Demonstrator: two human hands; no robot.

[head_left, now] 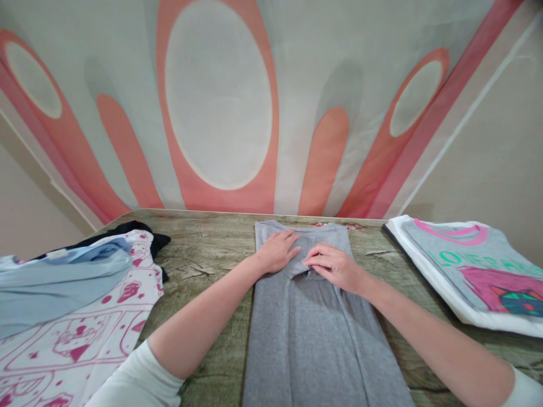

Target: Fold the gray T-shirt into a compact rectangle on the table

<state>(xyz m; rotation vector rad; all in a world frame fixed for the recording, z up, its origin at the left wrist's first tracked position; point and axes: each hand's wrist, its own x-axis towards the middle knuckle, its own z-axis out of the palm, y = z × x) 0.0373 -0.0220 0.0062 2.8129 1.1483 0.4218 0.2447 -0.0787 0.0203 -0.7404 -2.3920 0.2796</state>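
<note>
Beside the grey garment (318,345): loose clothes (63,282), folded shirts (449,271).

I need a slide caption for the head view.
Left hand resting on a gray garment, right hand pinching it, folded clothes at right.

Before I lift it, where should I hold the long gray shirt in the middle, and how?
I'd try the long edges of the gray shirt, one hand from each side. It lies mostly flat in a long strip, with wooden tabletop showing along both edges, so slipping under looks easy. The right hand pinches cloth near the far end; the left hand rests palm-down on it.
</note>
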